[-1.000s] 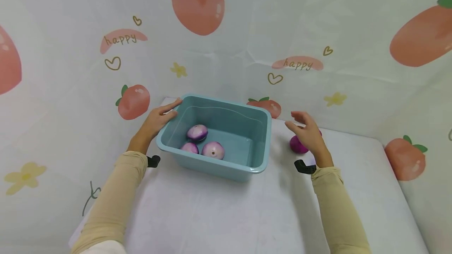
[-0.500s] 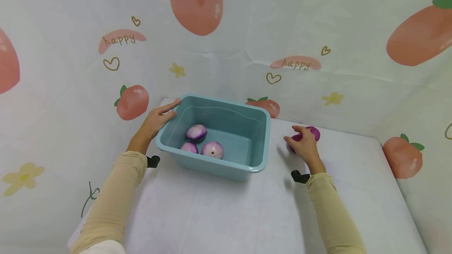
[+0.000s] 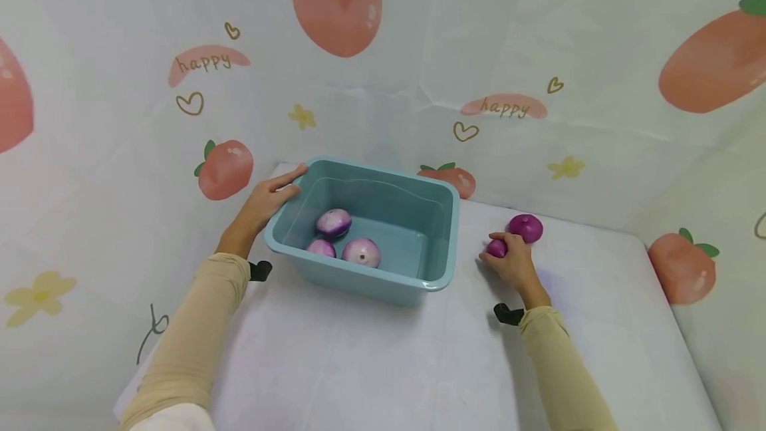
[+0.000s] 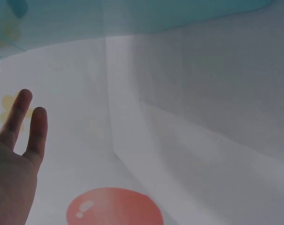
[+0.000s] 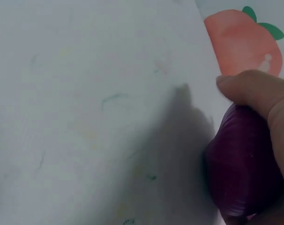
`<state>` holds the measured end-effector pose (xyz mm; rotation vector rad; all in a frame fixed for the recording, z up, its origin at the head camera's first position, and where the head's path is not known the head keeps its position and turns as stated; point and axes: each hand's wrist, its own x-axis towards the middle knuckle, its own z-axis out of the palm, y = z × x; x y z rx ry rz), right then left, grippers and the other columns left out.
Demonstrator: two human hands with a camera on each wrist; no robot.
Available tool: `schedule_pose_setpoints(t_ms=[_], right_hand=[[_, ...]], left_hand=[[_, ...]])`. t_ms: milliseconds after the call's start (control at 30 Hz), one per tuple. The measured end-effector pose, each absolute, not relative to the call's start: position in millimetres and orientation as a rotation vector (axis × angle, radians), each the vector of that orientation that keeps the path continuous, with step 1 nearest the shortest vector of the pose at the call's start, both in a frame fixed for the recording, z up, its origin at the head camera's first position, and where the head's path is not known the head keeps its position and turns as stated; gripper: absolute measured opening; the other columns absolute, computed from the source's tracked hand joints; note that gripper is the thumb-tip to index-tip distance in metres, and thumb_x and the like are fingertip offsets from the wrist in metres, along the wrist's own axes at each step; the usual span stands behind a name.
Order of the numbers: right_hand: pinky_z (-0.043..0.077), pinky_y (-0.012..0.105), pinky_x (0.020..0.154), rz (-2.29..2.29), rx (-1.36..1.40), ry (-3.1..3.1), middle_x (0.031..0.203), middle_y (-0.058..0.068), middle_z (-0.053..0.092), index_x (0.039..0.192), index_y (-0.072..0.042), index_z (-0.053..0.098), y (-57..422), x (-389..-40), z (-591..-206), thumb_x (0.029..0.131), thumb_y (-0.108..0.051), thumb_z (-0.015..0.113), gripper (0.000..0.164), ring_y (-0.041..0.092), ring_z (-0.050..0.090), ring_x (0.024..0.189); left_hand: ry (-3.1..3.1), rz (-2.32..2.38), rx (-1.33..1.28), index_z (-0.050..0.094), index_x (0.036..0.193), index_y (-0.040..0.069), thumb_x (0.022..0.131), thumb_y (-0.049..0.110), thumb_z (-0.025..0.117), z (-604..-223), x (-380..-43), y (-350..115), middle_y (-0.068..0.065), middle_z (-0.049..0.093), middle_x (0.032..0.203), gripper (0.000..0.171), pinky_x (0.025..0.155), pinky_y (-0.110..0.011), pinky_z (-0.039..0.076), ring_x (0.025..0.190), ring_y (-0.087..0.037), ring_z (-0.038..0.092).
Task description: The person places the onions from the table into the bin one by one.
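My right hand (image 3: 516,266) holds a small red onion (image 3: 496,249) between thumb and fingers, low over the table right of the basin. In the right wrist view the thumb (image 5: 247,89) lies over one side of the dark purple onion. Just behind that hand sits a larger red onion (image 3: 526,227). At the left end of the blue-green plastic basin (image 3: 365,288), my left hand (image 3: 258,208) rests against the rim. Its fingers (image 4: 37,133) look straight and spread in the left wrist view. Inside the basin lie three purple-and-white onions, one of them (image 3: 362,253) near the front wall.
A white cloth covers the table (image 3: 371,364). Behind and beside it hangs a pale curtain (image 3: 383,72) printed with red fruit, yellow flowers and lettering. Black wrist cameras, one of them (image 3: 509,314) by the right sleeve, stick out from both wrists.
My right hand has come down and closed its thumb and fingers round the small onion, uncovering the larger one behind. The left hand and basin stay put.
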<state>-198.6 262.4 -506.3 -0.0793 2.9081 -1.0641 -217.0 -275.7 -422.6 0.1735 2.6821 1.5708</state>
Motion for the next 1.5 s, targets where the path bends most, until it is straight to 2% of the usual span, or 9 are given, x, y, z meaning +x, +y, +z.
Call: schedule_pose_setpoints(t_ms=[433, 733, 933, 1100, 1333, 1500], right_hand=[[0.042, 0.064, 0.109, -1.153, -0.100, 2.907, 0.137, 0.030, 0.047, 0.138, 0.001, 0.054, 264, -196, -511, 0.090, -0.019, 0.075, 0.055, 0.045, 0.044, 0.127], [0.044, 0.063, 0.109, -1.161, -0.017, 2.817, 0.146, 0.026, 0.048, 0.143, -0.006, 0.052, 266, -193, -502, 0.093, -0.030, 0.074, 0.060, 0.046, 0.048, 0.130], [0.051, 0.061, 0.102, -1.203, -0.060, 2.816, 0.146, 0.025, 0.049, 0.147, -0.009, 0.048, 260, -194, -478, 0.093, -0.036, 0.073, 0.066, 0.045, 0.052, 0.125], [0.054, 0.059, 0.099, -1.209, -0.080, 2.803, 0.145, 0.027, 0.049, 0.151, -0.012, 0.041, 253, -194, -451, 0.093, -0.048, 0.071, 0.075, 0.047, 0.053, 0.124], [0.055, 0.048, 0.092, -1.228, -0.149, 2.808, 0.138, 0.024, 0.053, 0.144, -0.013, 0.044, 241, -199, -419, 0.095, -0.053, 0.064, 0.066, 0.043, 0.055, 0.120], [0.057, 0.050, 0.093, -1.301, -0.220, 2.771, 0.141, 0.020, 0.051, 0.144, -0.014, 0.045, 228, -199, -400, 0.097, -0.049, 0.062, 0.061, 0.041, 0.054, 0.123]], left_hand=[[2.674, 1.582, 0.159, 0.045, 0.154, 0.035, 0.105, 0.037, 0.054, -423, -218, -276, 0.003, 0.034, 0.166, 0.050, 0.122, -0.060, 0.028, 0.158, -0.029, 0.024], [2.638, 1.610, 0.203, 0.046, 0.154, 0.016, 0.104, 0.021, 0.055, -393, -202, -260, -0.009, 0.035, 0.164, 0.050, 0.122, -0.061, 0.029, 0.157, -0.035, 0.027], [2.643, 1.601, 0.179, 0.046, 0.153, 0.017, 0.104, 0.023, 0.055, -387, -196, -258, -0.009, 0.035, 0.164, 0.050, 0.123, -0.061, 0.027, 0.157, -0.034, 0.026], [2.639, 1.610, 0.175, 0.046, 0.153, 0.016, 0.104, 0.022, 0.055, -388, -197, -259, -0.010, 0.035, 0.164, 0.051, 0.124, -0.062, 0.023, 0.158, -0.034, 0.025], [2.632, 1.623, 0.166, 0.046, 0.153, 0.016, 0.104, 0.021, 0.055, -388, -197, -260, -0.009, 0.035, 0.164, 0.051, 0.125, -0.061, 0.022, 0.158, -0.034, 0.025], [2.628, 1.621, 0.159, 0.046, 0.153, 0.016, 0.104, 0.021, 0.055, -388, -196, -259, -0.008, 0.035, 0.164, 0.051, 0.126, -0.059, 0.022, 0.158, -0.033, 0.025]])
